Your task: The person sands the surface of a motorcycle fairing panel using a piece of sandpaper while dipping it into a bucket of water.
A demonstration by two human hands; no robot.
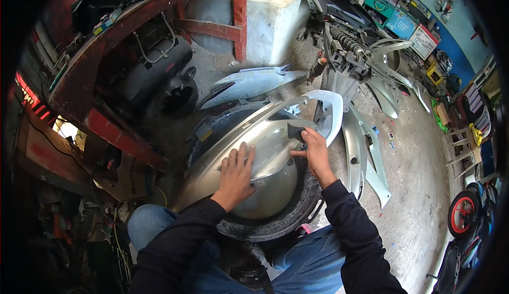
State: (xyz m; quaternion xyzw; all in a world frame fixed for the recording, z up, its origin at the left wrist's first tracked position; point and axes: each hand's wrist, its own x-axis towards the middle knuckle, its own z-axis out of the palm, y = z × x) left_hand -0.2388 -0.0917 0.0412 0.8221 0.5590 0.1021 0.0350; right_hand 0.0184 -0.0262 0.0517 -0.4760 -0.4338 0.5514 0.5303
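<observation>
A silver motorcycle body panel lies tilted across a black round tub with cloudy water in it. My left hand rests on the panel's surface, fingers stretched out and a little apart. At the panel's right end, my right hand pinches a small dark grey piece of sandpaper against it. Part of the sandpaper is hidden behind the fingers. Just beyond, a white curved edge piece stands out at the panel's far right end.
Pale body panels lie on the floor behind the tub and to its right. A stripped motorcycle stands at the back. A red metal frame and a dark tank are on the left; a red-rimmed wheel is at right.
</observation>
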